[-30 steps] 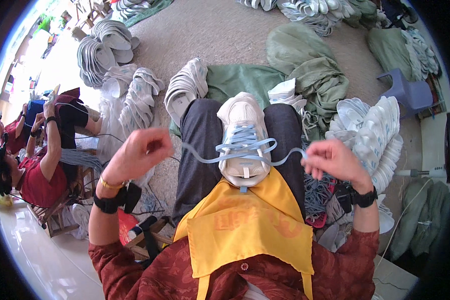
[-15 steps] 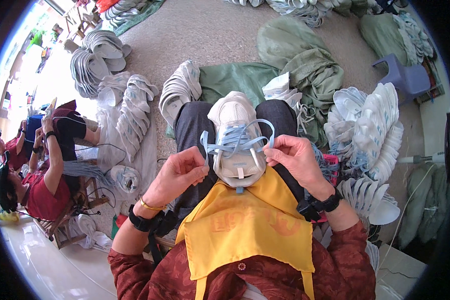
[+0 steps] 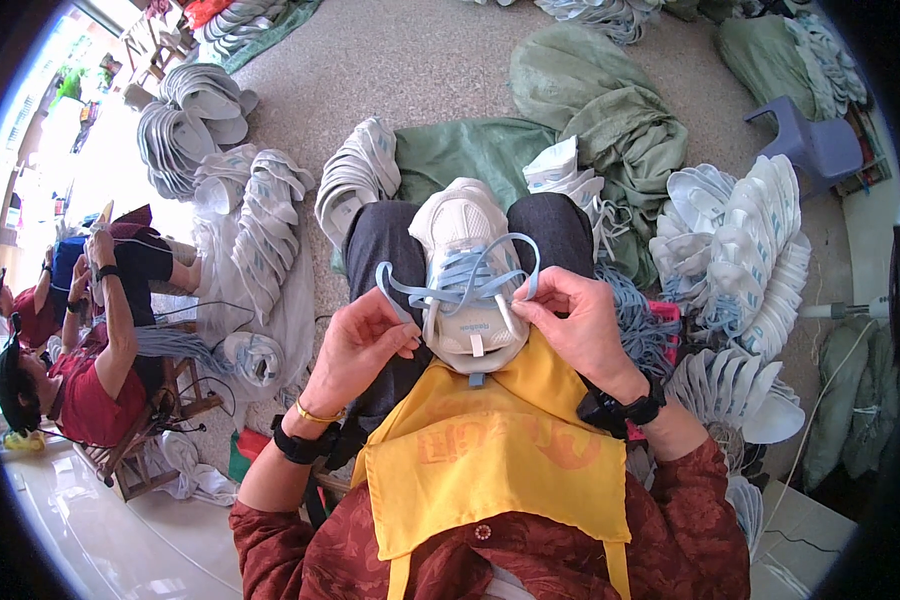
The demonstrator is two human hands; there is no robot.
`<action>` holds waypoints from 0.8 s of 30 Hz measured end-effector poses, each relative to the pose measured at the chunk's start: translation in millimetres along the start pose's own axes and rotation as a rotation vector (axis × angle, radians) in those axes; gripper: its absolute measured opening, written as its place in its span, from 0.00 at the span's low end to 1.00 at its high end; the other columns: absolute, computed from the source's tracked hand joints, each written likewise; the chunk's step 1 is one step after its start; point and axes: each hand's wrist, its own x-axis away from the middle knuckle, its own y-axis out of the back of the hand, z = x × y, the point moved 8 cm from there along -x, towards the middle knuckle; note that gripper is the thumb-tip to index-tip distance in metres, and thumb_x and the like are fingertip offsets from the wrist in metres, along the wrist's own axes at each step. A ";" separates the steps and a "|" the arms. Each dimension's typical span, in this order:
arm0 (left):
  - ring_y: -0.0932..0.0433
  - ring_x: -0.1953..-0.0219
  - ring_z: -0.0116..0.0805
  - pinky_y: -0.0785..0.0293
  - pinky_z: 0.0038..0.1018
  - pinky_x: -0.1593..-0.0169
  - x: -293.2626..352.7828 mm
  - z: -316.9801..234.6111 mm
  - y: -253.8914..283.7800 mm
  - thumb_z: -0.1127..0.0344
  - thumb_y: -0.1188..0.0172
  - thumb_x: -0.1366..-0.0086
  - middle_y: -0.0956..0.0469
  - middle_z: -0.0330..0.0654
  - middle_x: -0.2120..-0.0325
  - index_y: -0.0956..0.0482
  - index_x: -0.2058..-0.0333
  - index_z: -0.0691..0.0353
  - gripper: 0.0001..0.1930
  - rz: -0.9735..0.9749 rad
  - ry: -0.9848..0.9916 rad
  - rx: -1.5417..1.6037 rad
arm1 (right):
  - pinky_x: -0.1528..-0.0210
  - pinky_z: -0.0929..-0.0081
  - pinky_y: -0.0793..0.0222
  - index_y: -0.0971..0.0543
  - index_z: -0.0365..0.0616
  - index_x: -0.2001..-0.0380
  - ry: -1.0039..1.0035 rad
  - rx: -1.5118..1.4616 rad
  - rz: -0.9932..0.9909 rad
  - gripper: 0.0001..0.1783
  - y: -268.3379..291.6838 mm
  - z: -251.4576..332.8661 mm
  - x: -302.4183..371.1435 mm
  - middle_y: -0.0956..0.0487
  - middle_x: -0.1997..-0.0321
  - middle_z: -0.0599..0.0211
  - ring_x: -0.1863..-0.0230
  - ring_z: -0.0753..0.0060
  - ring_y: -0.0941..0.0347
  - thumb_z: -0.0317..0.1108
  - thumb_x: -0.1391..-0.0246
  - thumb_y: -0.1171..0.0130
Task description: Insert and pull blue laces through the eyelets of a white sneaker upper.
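A white sneaker (image 3: 465,212) rests between my knees, its toe pointing away from me and its heel against the yellow apron. Light blue shoelace (image 3: 462,272) crosses its front, with one end drawn out to each side. My left hand (image 3: 362,345) is closed on the left end of the lace, which curves up in a loop beside the shoe. At the shoe's right collar, my right hand (image 3: 582,322) pinches the other end, and a loop arches above its fingers. The exact fingertip grip on the left is partly hidden.
Stacked white shoe uppers stand at the left (image 3: 270,220) and right (image 3: 755,245). Blue laces (image 3: 625,320) hang by a pink basket (image 3: 662,330) near my right arm. Green cloth (image 3: 460,160) lies ahead. A purple-grey stool (image 3: 810,145) is far right; co-workers (image 3: 95,390) sit left.
My left hand has shifted slightly down and left, and its lace end now bows in a wider loop. My right hand has drawn a little inward toward the shoe.
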 end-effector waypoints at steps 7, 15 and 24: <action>0.17 0.59 0.27 0.17 0.25 0.55 -0.4 5.2 4.3 0.76 0.38 0.29 0.17 0.41 0.62 0.23 0.59 0.66 0.03 -0.112 -0.064 0.090 | 0.64 0.75 0.20 0.18 0.35 0.61 0.175 0.338 0.046 0.08 -11.6 31.4 -1.2 0.15 0.67 0.58 0.68 0.70 0.15 0.21 0.45 0.32; 0.17 0.59 0.27 0.17 0.24 0.52 -9.3 11.7 -1.2 0.78 0.38 0.30 0.17 0.42 0.61 0.24 0.61 0.67 0.04 -0.145 -0.117 0.157 | 0.65 0.79 0.22 0.17 0.35 0.63 0.085 0.254 -0.048 0.05 -4.8 11.6 4.6 0.14 0.67 0.65 0.69 0.79 0.17 0.21 0.43 0.32; 0.17 0.62 0.23 0.18 0.24 0.58 -5.3 6.9 -7.4 0.80 0.35 0.35 0.16 0.41 0.65 0.21 0.62 0.69 0.05 -0.279 -0.204 -0.225 | 0.63 0.80 0.22 0.21 0.37 0.66 0.038 0.222 -0.116 0.08 -1.4 3.7 7.7 0.16 0.67 0.68 0.67 0.81 0.20 0.20 0.44 0.30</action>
